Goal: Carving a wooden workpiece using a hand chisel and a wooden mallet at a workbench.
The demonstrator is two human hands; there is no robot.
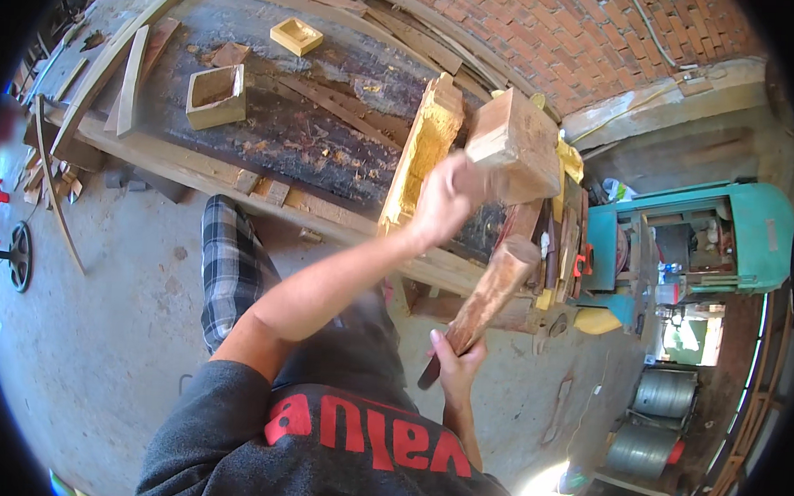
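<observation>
My left hand point(443, 197) is closed and motion-blurred at the lower left of a large pale wood block point(512, 138); what it holds, if anything, I cannot make out. My right hand point(454, 361) grips the lower part of a thick, club-like wooden piece point(492, 292), raised at a slant below the block. A long, rough yellow wooden piece point(433, 125) lies left of the block on the dark bench point(312, 164), partly behind my left hand. A hollowed wood block point(215, 103) and a small yellow hollowed block point(296, 35) sit farther left on the bench.
Curved planks point(112, 67) lie across the bench's left end. Tools point(578, 260) crowd its right end, beside a teal machine point(761, 237). A brick wall point(602, 26) stands behind. Metal cylinders point(661, 392) are at the lower right, and a wheel point(20, 258) is at the left.
</observation>
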